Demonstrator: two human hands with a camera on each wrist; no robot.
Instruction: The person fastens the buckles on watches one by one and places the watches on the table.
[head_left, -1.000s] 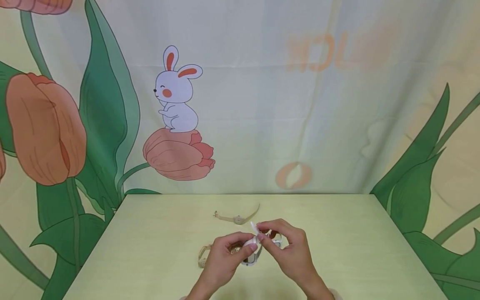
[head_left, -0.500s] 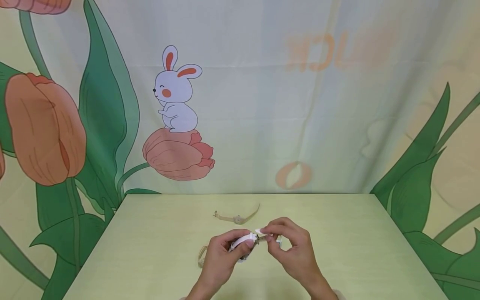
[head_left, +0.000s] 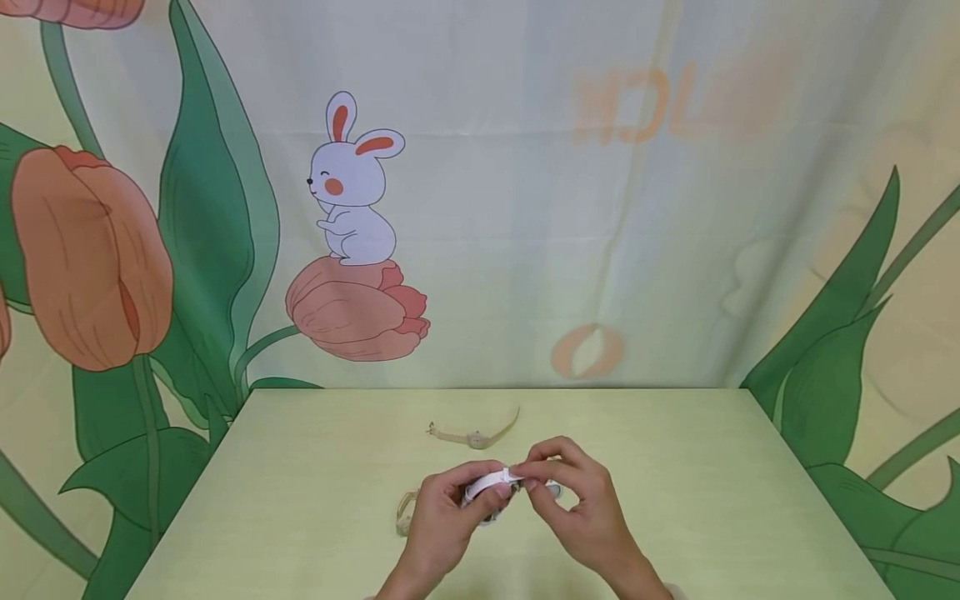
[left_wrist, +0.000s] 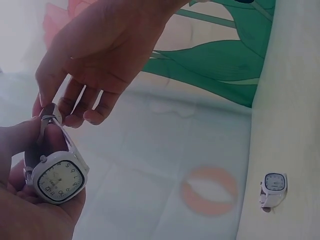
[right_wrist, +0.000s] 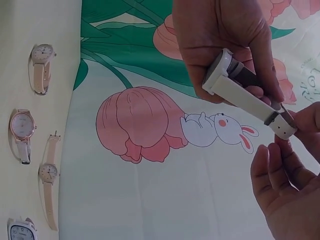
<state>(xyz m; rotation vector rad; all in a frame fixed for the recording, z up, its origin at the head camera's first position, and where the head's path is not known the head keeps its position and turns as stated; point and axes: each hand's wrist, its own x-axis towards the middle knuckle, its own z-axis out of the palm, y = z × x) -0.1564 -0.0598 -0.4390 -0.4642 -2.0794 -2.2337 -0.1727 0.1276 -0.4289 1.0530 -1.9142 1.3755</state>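
Observation:
My left hand (head_left: 450, 500) holds a white wristwatch (left_wrist: 60, 181) with a squarish case and a numbered dial, its strap looped round. Thumb and fingertips of my right hand (head_left: 581, 500) pinch the strap end (right_wrist: 284, 127) beside the buckle (right_wrist: 272, 117). Small holes show in that strap end in the right wrist view. In the head view the dial is mostly hidden behind my left fingers and the white band. The watch is held up above the table (head_left: 300, 500).
Beyond my hands a beige watch (head_left: 476, 439) lies stretched out. Another beige watch (head_left: 405, 512) stands left of my left hand. A second white square watch (left_wrist: 275, 182) lies right of the hands. The right wrist view also shows a round rose-gold watch (right_wrist: 22, 125). A printed curtain (head_left: 487, 250) hangs behind.
The strap's loose end stuck up a second ago, then stood off from the band; now it lies close at the buckle. My left hand has turned the dial out of the head view.

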